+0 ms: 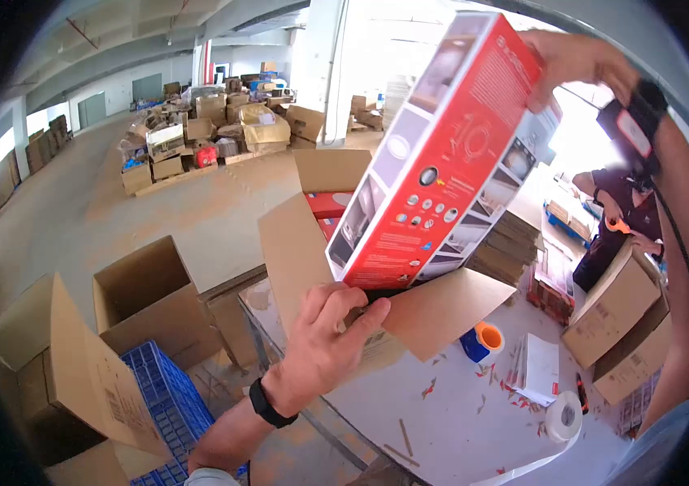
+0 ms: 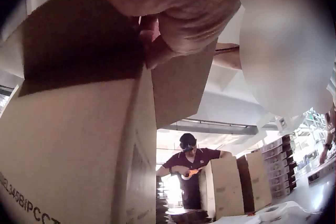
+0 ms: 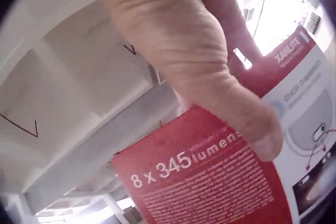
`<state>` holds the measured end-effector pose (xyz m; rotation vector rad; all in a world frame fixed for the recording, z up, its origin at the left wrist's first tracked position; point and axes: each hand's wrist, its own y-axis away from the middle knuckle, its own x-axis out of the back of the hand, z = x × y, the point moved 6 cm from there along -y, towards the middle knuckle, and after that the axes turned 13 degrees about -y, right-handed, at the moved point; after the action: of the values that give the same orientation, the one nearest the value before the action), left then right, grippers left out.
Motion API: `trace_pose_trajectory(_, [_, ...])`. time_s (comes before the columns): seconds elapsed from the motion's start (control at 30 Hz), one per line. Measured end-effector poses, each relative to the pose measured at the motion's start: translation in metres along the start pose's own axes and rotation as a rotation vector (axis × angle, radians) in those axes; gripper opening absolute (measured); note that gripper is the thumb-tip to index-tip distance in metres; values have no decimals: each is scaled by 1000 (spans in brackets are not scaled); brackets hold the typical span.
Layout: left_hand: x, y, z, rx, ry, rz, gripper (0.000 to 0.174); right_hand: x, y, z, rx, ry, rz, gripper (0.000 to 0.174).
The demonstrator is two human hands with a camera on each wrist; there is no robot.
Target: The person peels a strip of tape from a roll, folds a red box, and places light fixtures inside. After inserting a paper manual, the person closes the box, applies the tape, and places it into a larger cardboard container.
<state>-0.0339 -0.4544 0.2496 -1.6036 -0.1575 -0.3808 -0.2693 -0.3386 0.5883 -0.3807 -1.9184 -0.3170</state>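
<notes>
My right hand [image 1: 575, 65] grips the upper end of a tall red and white light box [image 1: 450, 170], its thumb pressed over the red side near the "8 x 345 lumens" print in the right wrist view. The box tilts, with its lower end at the mouth of an open cardboard carton [image 1: 286, 243]. More red boxes [image 1: 328, 204] show inside the carton. At the carton's near rim, my left hand [image 1: 320, 340] holds the cardboard edge between thumb and curled fingers. The left wrist view shows that hand [image 2: 184, 8] above the printed carton wall [image 2: 79, 134].
On the white table [image 1: 377, 413] lie a blue-and-orange tape roll [image 1: 484, 340], white leaflets [image 1: 539, 368] and a white roll [image 1: 563, 415]. Open cartons [image 1: 142, 292] and a blue crate [image 1: 166, 397] stand at left. Another person [image 1: 616, 215] works beside cartons [image 1: 616, 296] at right.
</notes>
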Motion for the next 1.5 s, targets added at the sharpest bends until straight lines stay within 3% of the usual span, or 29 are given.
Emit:
trace_pose_trajectory(0.37, [9, -5, 0, -39, -31, -57, 55, -20, -66, -66, 118, 366, -158, 88])
trace_pose_trajectory(0.43, [3, -4, -2, -29, 22, -36, 53, -50, -70, -68, 181, 425, -177, 88])
trace_pose_trajectory(0.5, [2, -1, -2, 2, 60, -20, 52, -97, -67, -64, 41, 497, -80, 89])
trace_pose_trajectory(0.63, [0, 2, -3, -12, 78, -19, 43, -164, -70, -24, 424, 567, -85, 71])
trace_pose_trajectory(0.83, [-5, -7, 5, -11, 116, -26, 41, -257, -85, 28, 504, 516, 100, 55])
trace_pose_trajectory(0.93, [-11, -12, 13, 10, 135, -41, 48, -276, -79, 45, 326, 558, -47, 41])
trace_pose_trajectory(1.03, [-13, -18, 16, 90, 130, -113, 42, -246, -90, 63, 192, -6, -524, 41])
trace_pose_trajectory(1.07, [-13, -17, 15, 115, 98, -104, 41, -227, -88, 57, 250, -50, -525, 38])
trace_pose_trajectory(1.1, [-15, -13, 14, 140, 81, -102, 41, -213, -68, 44, 296, -102, -521, 35])
trace_pose_trajectory(1.17, [-16, -8, 15, 109, 109, -140, 45, -174, 1, 32, 351, -88, -52, 32])
trace_pose_trajectory(1.23, [-2, 1, 29, 152, 10, -20, 34, -165, 89, 33, 327, -74, 198, 30])
trace_pose_trajectory(1.3, [15, 17, 60, 40, -114, 47, 41, -179, 180, 49, 211, -87, 328, 28])
trace_pose_trajectory(1.37, [3, 44, 94, -28, 335, 78, 31, -201, 268, 62, 113, -181, 421, 27])
trace_pose_trajectory(1.4, [-13, 52, 115, -20, 468, -71, 30, -212, 308, 73, 99, -108, 492, 25])
trace_pose_trajectory(1.5, [-59, 83, 190, -33, 779, -466, 30, -250, 427, 100, -185, -190, 679, 20])
